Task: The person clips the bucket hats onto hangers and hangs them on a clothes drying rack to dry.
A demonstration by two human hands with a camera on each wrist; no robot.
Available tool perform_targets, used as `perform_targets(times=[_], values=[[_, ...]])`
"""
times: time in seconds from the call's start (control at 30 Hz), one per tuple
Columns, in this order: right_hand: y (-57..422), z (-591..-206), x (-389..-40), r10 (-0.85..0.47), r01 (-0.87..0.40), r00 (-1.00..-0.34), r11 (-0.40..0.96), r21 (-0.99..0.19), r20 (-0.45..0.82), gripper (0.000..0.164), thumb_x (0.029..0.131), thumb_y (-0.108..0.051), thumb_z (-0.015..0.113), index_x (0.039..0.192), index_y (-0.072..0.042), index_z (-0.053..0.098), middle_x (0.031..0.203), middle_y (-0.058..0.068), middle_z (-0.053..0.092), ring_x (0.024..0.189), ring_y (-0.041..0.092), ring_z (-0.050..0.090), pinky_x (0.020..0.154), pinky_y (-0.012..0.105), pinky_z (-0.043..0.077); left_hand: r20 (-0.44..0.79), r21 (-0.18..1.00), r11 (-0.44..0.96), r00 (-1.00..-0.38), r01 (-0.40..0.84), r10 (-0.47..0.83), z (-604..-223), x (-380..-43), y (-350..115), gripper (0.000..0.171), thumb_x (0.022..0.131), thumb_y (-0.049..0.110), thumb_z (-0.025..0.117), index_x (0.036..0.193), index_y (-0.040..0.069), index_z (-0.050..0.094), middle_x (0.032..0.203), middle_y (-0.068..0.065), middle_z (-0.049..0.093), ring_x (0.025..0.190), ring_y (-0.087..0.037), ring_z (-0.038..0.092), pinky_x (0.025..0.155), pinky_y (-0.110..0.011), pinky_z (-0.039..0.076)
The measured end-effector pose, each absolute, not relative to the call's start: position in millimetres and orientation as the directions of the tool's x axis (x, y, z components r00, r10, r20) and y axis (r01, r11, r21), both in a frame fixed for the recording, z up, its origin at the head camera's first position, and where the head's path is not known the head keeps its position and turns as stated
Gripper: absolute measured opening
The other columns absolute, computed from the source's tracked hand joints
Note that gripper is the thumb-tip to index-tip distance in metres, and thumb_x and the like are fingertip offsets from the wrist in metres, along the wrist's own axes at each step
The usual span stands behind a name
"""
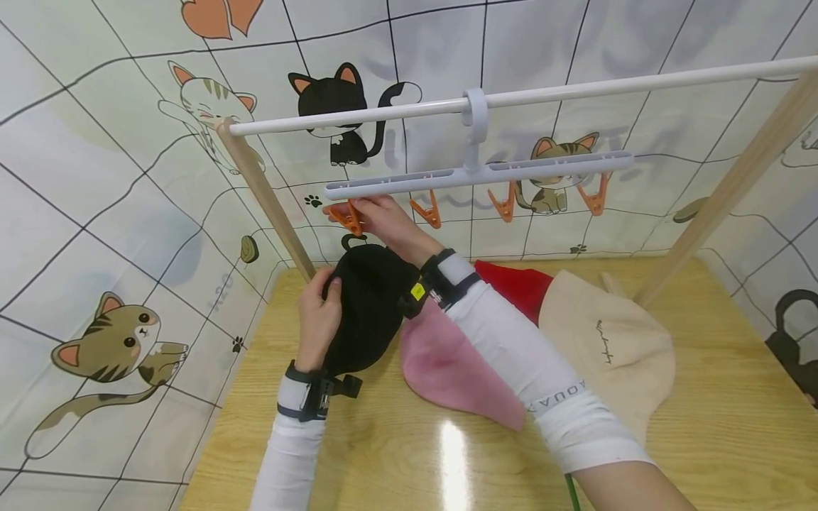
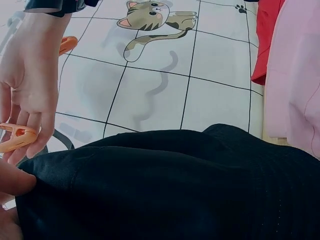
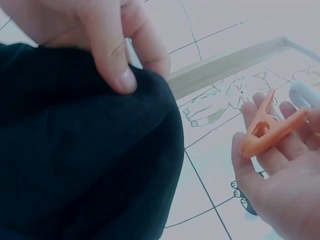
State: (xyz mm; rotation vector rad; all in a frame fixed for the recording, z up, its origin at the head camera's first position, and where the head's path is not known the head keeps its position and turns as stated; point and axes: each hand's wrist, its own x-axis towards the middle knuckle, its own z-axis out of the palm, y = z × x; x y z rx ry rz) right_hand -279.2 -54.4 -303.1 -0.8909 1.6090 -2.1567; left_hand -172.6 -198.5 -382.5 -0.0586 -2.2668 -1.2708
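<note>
In the head view, my left hand (image 1: 319,312) pinches the edge of a black cloth hat (image 1: 367,312), thumb on the near side. The left wrist view shows the hat's dark fabric (image 2: 150,185) with stitched rows at its right. My right hand (image 1: 393,223) is above the hat, at the leftmost orange clip (image 1: 348,218) under a pale hanger bar (image 1: 409,184). In the right wrist view, this orange clip (image 3: 270,132) lies against the loosely extended fingers of the right hand (image 3: 285,170). The hat's edge is apart from the clip there.
The hanger hooks over a white rail (image 1: 607,90) between wooden posts (image 1: 268,199). Three more orange clips (image 1: 505,204) hang along it. A pink hat (image 1: 454,362), a red hat (image 1: 517,287) and a beige hat (image 1: 603,341) lie on the wooden table (image 1: 383,454). Cat-patterned sheeting stands behind.
</note>
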Motion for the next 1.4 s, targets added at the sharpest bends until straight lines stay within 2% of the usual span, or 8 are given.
perform_targets(times=[0.4,0.63,0.83,1.0,1.13,1.27,1.37,1.4], values=[[-61,-301,-274,-0.633,0.006,-0.691,-0.488,-0.873,0.349,0.036,0.103,-0.006,0.034,0.130,0.015,0.046,0.116,0.019,0.065,0.117,0.031,0.056,0.098,0.037,0.042,0.524,0.739,0.573,-0.837,0.354,-0.159,-381,-175,-199,0.016,0.094,-0.005,0.050,0.101,-0.004,0.064,0.098,-0.019,0.064,0.089,-0.033,0.057,0.083,-0.043,0.042],[-63,-302,-270,-0.655,0.062,-0.688,-0.483,-0.873,0.314,0.032,0.103,-0.005,0.035,0.124,0.015,0.048,0.103,0.005,0.069,0.103,0.023,0.060,0.085,0.031,0.043,0.524,0.739,0.574,-0.837,0.353,-0.159,-379,-172,-198,0.017,0.094,-0.004,0.049,0.102,-0.004,0.064,0.099,-0.019,0.065,0.088,-0.034,0.056,0.082,-0.044,0.042],[-62,-304,-268,-0.664,0.086,-0.672,-0.510,-0.856,0.328,0.036,0.103,-0.001,0.032,0.135,0.015,0.040,0.103,0.005,0.067,0.105,0.024,0.060,0.096,0.037,0.043,0.529,0.732,0.578,-0.835,0.360,-0.149,-378,-171,-199,0.017,0.094,-0.005,0.049,0.101,-0.004,0.064,0.097,-0.019,0.064,0.087,-0.034,0.056,0.081,-0.044,0.042],[-60,-306,-271,-0.685,0.115,-0.628,-0.550,-0.827,0.368,0.036,0.101,0.005,0.031,0.134,0.017,0.038,0.104,0.007,0.067,0.106,0.025,0.058,0.100,0.040,0.039,0.526,0.731,0.579,-0.839,0.362,-0.139,-375,-171,-200,0.017,0.094,-0.004,0.048,0.101,-0.004,0.064,0.097,-0.019,0.064,0.087,-0.034,0.056,0.081,-0.044,0.042],[-58,-308,-274,-0.688,0.139,-0.603,-0.589,-0.796,0.403,0.035,0.100,0.009,0.030,0.126,0.010,0.053,0.106,0.008,0.067,0.105,0.025,0.057,0.103,0.041,0.037,0.547,0.707,0.602,-0.827,0.371,-0.133,-373,-172,-199,0.017,0.093,-0.005,0.049,0.100,-0.005,0.064,0.097,-0.019,0.065,0.086,-0.034,0.058,0.080,-0.045,0.043],[-57,-310,-276,-0.675,0.163,-0.634,-0.593,-0.788,0.377,0.035,0.100,0.010,0.031,0.128,0.012,0.051,0.114,0.010,0.063,0.107,0.024,0.054,0.104,0.040,0.036,0.576,0.672,0.635,-0.808,0.381,-0.124,-373,-174,-197,0.016,0.092,-0.006,0.050,0.099,-0.005,0.064,0.096,-0.020,0.066,0.086,-0.034,0.060,0.079,-0.046,0.044],[-58,-312,-277,-0.656,0.169,-0.676,-0.583,-0.795,0.337,0.038,0.100,0.011,0.032,0.137,0.018,0.035,0.123,0.013,0.058,0.109,0.023,0.052,0.104,0.040,0.036,0.594,0.649,0.657,-0.795,0.384,-0.122,-372,-175,-195,0.016,0.092,-0.006,0.051,0.098,-0.005,0.065,0.095,-0.020,0.066,0.086,-0.035,0.061,0.079,-0.048,0.045],[-59,-312,-277,-0.647,0.169,-0.687,-0.584,-0.794,0.330,0.039,0.099,0.011,0.032,0.137,0.018,0.034,0.124,0.014,0.057,0.109,0.023,0.052,0.104,0.040,0.036,0.598,0.644,0.662,-0.792,0.383,-0.123,-372,-176,-194,0.015,0.092,-0.006,0.051,0.098,-0.005,0.065,0.095,-0.020,0.066,0.086,-0.035,0.061,0.078,-0.048,0.046]])
